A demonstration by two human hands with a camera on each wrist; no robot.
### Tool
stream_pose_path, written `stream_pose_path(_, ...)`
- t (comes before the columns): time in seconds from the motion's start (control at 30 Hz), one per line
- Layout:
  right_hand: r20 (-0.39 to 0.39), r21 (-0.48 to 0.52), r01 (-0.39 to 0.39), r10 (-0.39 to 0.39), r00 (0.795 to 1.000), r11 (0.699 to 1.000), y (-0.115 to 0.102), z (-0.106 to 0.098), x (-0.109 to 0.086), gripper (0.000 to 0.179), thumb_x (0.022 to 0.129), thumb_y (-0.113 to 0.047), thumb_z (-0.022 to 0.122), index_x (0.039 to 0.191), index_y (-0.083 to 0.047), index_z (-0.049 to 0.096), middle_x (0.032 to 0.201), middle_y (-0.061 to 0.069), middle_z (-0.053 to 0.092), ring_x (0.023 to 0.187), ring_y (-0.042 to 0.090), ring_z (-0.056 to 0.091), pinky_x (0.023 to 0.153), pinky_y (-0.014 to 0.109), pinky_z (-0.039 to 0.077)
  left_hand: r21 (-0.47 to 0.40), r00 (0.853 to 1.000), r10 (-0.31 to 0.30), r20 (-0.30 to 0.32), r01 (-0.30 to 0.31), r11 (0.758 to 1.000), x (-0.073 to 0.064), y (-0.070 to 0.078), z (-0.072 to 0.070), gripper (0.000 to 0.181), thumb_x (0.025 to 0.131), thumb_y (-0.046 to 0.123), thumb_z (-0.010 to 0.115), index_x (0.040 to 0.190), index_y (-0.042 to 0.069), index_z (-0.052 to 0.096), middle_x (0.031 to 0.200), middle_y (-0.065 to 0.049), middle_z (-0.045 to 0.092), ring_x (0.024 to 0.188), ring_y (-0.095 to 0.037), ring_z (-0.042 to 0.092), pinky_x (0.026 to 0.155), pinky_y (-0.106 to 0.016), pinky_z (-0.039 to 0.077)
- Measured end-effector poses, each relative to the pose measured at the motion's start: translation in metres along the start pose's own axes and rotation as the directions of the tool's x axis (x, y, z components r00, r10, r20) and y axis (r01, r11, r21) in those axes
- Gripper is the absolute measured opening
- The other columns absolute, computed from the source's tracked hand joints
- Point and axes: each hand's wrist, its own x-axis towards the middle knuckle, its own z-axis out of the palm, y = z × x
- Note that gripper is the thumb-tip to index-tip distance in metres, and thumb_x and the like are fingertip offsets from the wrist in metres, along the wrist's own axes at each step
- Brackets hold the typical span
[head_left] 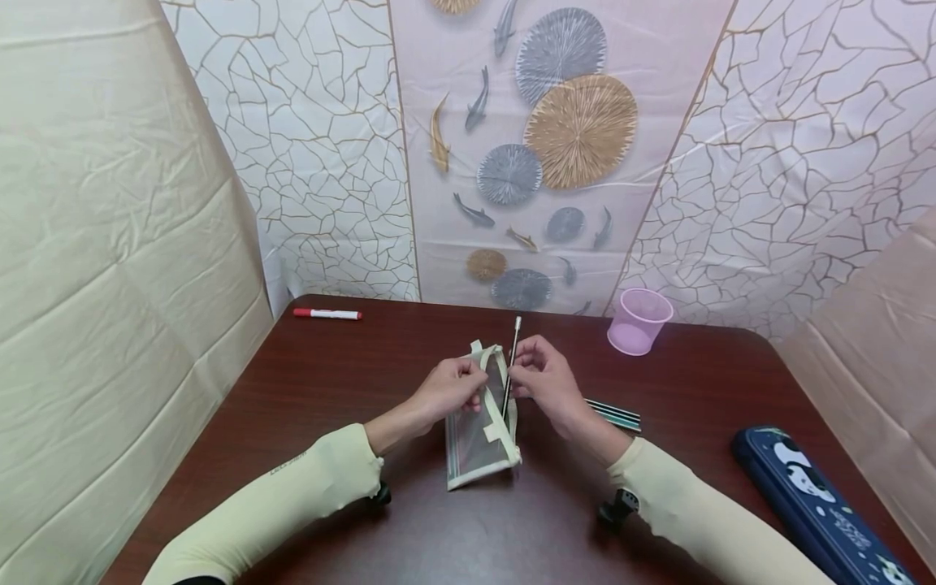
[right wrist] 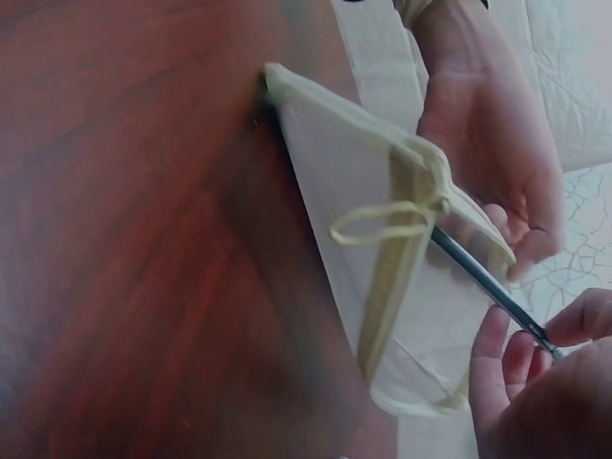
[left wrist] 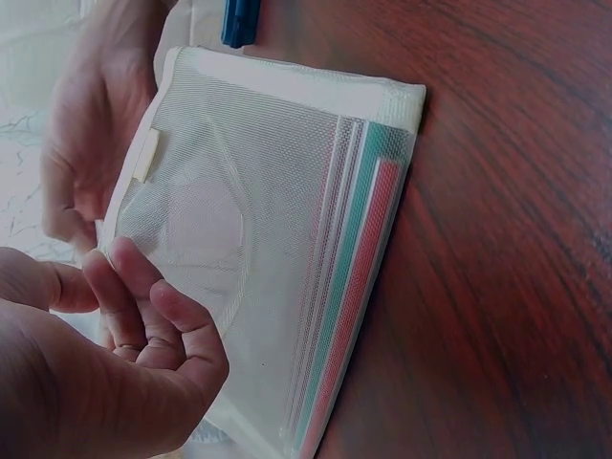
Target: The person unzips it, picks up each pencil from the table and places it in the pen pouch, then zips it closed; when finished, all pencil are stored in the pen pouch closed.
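A cream-edged mesh zip pouch (head_left: 468, 447) stands on the table with its mouth open. My left hand (head_left: 449, 386) pinches the rim of its mouth, thumb against the fingers. In my right hand (head_left: 548, 378) a slim dark pencil (right wrist: 488, 282) with a white end is held between thumb and fingers. The pencil's lower part is inside the pouch's mouth, its white end pointing up and away. Through the mesh in the left wrist view, green and red sticks (left wrist: 368, 249) show along the pouch's bottom edge. More striped pencils (head_left: 617, 416) lie on the table, partly behind my right forearm.
At the back right stands a pink mesh cup (head_left: 639, 323). A red-and-white marker (head_left: 327, 314) lies at the far left. A dark blue pencil case (head_left: 812, 504) with a panda picture is at the right edge of the brown table (head_left: 307, 504). Patterned cloth hangs behind.
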Motion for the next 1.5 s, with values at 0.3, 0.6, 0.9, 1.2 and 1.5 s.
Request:
stream_pose_path(0.3,0.031,-0.06,-0.159,0.161,0.986,0.985,0.01,0.002,-0.001,0.032,0.094,0.002,0.06,0.125,0.008,0.051,0.101,0.009,0.061,0.079,0.014,0.067,0.07,0.032,0.063,0.003,1.0,-0.004,0.006,0.004,1.0,0.0,-0.001,0.001,0.016,0.097,0.019,0.058,0.086,0.01,0.066,0.066,0.002,0.063,0.061,-0.01,0.066,0.062,-0.023,0.054)
stream_pose_path(0.6,0.113,-0.09,-0.2,0.21,0.971,0.976,0.024,-0.001,0.004,0.033,0.095,0.0,0.063,0.124,0.008,0.051,0.091,0.004,0.064,0.073,0.014,0.063,0.066,0.028,0.059,-0.001,1.0,-0.003,0.006,0.003,1.0,0.0,-0.001,0.002,0.016,0.097,0.018,0.058,0.087,0.009,0.067,0.066,0.002,0.063,0.061,-0.01,0.065,0.062,-0.023,0.053)
stream_pose_path(0.9,0.151,-0.177,-0.181,0.208,0.966,0.967,0.029,0.003,0.006,0.031,0.094,-0.002,0.06,0.123,0.006,0.052,0.091,0.004,0.064,0.073,0.012,0.067,0.07,0.029,0.058,0.003,1.0,-0.004,0.023,0.004,1.0,-0.001,-0.002,0.004,0.015,0.096,0.019,0.058,0.088,0.009,0.067,0.065,0.002,0.062,0.061,-0.01,0.064,0.061,-0.022,0.051)
stream_pose_path(1.2,0.172,-0.271,-0.171,0.223,0.96,0.947,0.027,0.005,0.007,0.029,0.097,-0.007,0.063,0.122,0.005,0.055,0.091,0.008,0.068,0.072,0.012,0.068,0.068,0.029,0.058,0.01,0.999,0.001,0.035,-0.002,1.0,-0.001,-0.002,0.004,0.016,0.097,0.02,0.058,0.087,0.011,0.067,0.065,0.003,0.062,0.062,-0.009,0.065,0.062,-0.023,0.05)
stream_pose_path(1.5,0.127,-0.336,-0.134,0.186,0.974,0.932,0.019,-0.001,0.011,0.028,0.101,-0.015,0.067,0.122,0.004,0.067,0.09,0.01,0.072,0.069,0.015,0.069,0.066,0.035,0.063,-0.006,1.0,0.001,0.03,0.0,1.0,0.0,-0.002,0.003,0.016,0.097,0.019,0.058,0.088,0.009,0.066,0.065,0.002,0.062,0.062,-0.01,0.065,0.063,-0.023,0.053)
